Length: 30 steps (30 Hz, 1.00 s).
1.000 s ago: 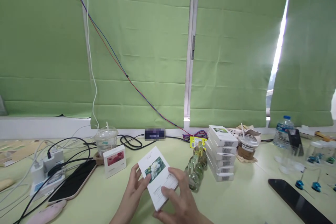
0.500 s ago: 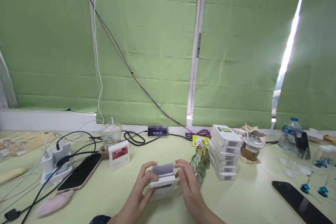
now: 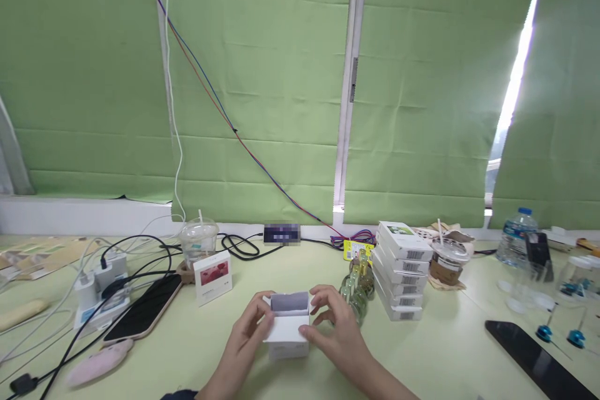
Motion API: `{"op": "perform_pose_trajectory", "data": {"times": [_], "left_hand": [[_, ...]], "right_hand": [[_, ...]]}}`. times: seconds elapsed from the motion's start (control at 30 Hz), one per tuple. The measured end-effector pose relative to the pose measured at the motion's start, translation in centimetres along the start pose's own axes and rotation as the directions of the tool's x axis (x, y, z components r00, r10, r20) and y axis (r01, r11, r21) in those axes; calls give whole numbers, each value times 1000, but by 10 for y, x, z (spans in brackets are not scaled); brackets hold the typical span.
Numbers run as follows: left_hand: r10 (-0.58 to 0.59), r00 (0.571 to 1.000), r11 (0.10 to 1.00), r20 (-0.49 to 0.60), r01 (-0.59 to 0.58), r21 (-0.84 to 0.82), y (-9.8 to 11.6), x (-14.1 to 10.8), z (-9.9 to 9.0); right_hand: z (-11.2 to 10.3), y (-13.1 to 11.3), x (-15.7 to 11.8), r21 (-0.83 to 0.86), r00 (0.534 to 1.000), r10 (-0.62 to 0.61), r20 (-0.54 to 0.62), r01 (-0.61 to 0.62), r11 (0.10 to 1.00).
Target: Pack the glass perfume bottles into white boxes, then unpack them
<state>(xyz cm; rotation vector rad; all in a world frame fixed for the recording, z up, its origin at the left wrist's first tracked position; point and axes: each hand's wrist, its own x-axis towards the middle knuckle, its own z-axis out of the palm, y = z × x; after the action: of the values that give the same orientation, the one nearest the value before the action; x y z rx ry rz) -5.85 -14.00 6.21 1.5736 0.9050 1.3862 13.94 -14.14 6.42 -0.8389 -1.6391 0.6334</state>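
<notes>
A small white cardboard box (image 3: 289, 332) stands in front of me with its top open, showing a greyish inside. My left hand (image 3: 250, 325) is closed on its left side, thumb at the near left edge and fingers at the back. On the right side my right hand (image 3: 337, 328) grips it lightly, thumb on the near right corner of the flap and fingertips by the far right corner. Beyond that hand lie several green glass-like bottles (image 3: 359, 290). A similar white box with a red picture (image 3: 213, 278) stands upright at the left.
Right of the bottles rises a stack of white boxes (image 3: 403, 275), with a lidded coffee cup (image 3: 449, 262) beside it. Phones (image 3: 145, 309), cables and a power strip (image 3: 103, 312) crowd the left. A black slab (image 3: 534, 356) and a water bottle (image 3: 517, 237) are at the right.
The box's front flap has tipped so its white face shows more. My right thumb has moved left onto the flap's near corner; my left hand has shifted slightly left with the box.
</notes>
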Motion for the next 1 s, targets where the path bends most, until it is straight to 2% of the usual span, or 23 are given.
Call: {"op": "perform_pose_trajectory", "data": {"times": [0.07,0.13,0.23,0.33,0.5,0.7,0.83,1.0], "left_hand": [[14,999,1000,-34,-14,8,1,0,5],[19,998,1000,-59,-19,-2,1,-1,8],[7,997,999,-80,-3,40,-1,-1,9],[7,995,993,-96,5,118,-3,0,7],[118,987,967,-108,-89,240,-6,2,1],[203,978,918,-39,-176,355,-8,2,-4],[251,968,902,-22,-226,368,-13,1,-6],[245,969,917,-18,-226,328,-20,1,-7]], "right_hand": [[1,5,-2,-47,999,-31,-15,30,998],[2,12,-5,-159,992,-118,-51,108,981],[2,18,-9,-378,944,-320,-73,271,885],[2,19,-10,-484,892,-453,-9,392,782],[0,16,-8,-500,897,-438,52,403,766],[-2,11,-7,-534,889,-432,153,442,721],[-1,8,-6,-498,879,-450,157,464,733],[-1,6,-6,-483,887,-432,166,455,749]]}}
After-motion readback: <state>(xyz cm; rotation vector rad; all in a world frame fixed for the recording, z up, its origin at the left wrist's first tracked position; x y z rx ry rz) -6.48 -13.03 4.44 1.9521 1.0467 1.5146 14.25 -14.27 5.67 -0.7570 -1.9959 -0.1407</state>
